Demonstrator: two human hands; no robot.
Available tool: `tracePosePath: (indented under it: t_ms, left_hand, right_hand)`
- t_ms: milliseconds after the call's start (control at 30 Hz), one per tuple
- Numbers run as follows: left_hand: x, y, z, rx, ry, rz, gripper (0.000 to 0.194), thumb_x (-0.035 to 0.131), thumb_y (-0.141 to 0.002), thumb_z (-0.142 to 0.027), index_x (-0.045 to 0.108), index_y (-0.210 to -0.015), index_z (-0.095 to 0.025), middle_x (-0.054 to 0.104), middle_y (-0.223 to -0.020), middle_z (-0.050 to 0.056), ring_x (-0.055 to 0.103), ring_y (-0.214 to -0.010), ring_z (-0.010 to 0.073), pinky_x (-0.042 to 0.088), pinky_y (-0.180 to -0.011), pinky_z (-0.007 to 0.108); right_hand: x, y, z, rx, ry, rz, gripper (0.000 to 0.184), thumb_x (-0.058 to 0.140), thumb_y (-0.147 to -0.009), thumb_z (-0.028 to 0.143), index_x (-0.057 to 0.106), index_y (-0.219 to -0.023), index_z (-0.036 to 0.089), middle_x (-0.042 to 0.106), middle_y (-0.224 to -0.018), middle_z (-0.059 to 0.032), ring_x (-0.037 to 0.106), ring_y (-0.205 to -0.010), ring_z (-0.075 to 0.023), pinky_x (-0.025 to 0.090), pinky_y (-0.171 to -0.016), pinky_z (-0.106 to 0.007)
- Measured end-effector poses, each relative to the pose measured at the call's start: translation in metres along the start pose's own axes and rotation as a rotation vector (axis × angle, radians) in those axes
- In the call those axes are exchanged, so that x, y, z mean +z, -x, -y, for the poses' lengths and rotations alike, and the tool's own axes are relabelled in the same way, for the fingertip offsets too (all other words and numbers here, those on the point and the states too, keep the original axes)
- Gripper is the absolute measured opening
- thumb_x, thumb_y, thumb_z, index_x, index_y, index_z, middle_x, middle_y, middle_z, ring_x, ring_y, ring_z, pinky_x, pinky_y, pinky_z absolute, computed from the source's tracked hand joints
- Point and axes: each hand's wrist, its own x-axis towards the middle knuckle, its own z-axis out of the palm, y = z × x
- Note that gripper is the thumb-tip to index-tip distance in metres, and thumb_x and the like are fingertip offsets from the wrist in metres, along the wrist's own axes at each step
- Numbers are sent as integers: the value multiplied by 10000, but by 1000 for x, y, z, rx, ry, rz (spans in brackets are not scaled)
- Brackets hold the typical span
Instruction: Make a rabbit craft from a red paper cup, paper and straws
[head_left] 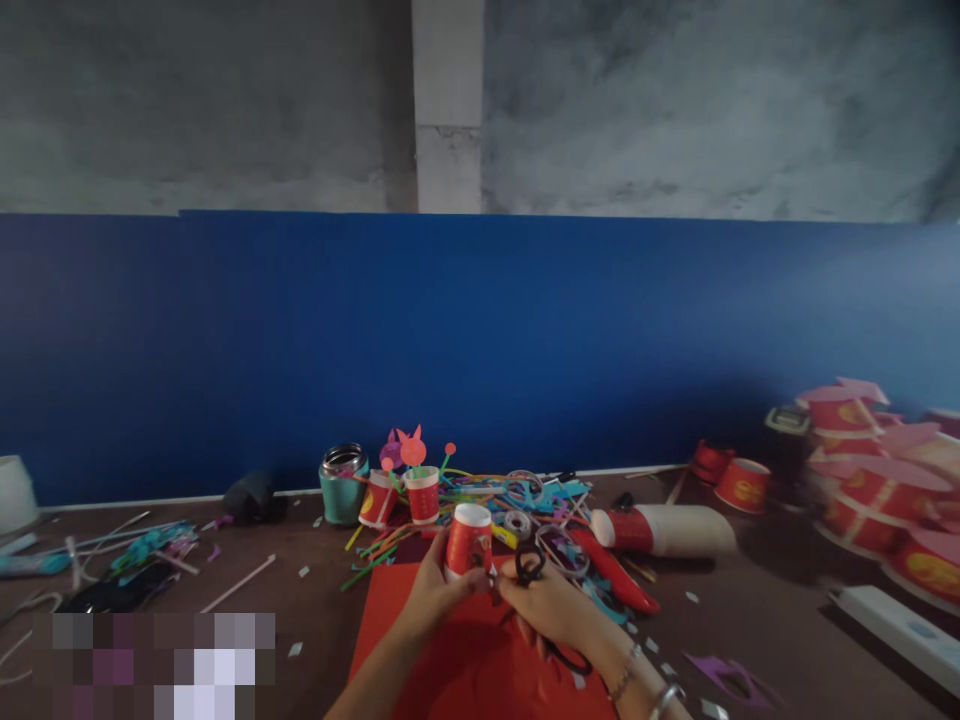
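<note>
My left hand (439, 590) is closed round a red paper cup (470, 540), which stands upside down with its white base facing up. Black-handled scissors (530, 565) are in my right hand (551, 605), close to the cup's lower right side. One handle loop shows above the fingers, another below them; the blades are mostly hidden. Under both hands lies a red sheet (472, 665). Beyond the cup are a tape roll (517, 522) and a yellow glue stick (505, 538).
Decorated paper cups (421, 497) stand by a teal flask (344, 490). Coloured strips (480, 490) lie heaped behind. A stack of white cups (675, 530) lies to the right, near piled red cups (885, 500). A blue panel (480, 340) closes off the back.
</note>
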Motion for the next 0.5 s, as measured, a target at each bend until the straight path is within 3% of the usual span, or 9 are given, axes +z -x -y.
tracePosePath:
  t_ms: [167,367,500]
  left_hand:
    - [1,0,-4,-3,82,12,541,784,-605,-326,522,-1057,-186,655,-969,77,615,-898,230,462,-828,360]
    - [4,4,-9,25,122,-2,488,766,-644,-316,538,-1069,-240,655,-957,59,621,-868,223,465,-809,355]
    - [4,5,-12,15,129,-9,580,769,-644,-306,488,-1150,-277,657,-979,59,637,-825,217,477,-788,358]
  right_hand:
    - [3,-1,0,13,-29,-59,201,414,-814,267,466,-627,214,408,-331,86,372,-229,-81,280,-263,-169]
    - [-1,-8,-5,85,-347,130,235,355,-831,278,540,-732,172,479,-321,65,369,-204,-79,301,-275,-159]
    - [-4,-14,-10,136,-529,193,279,349,-841,271,583,-755,147,467,-313,57,364,-209,-69,257,-269,-141]
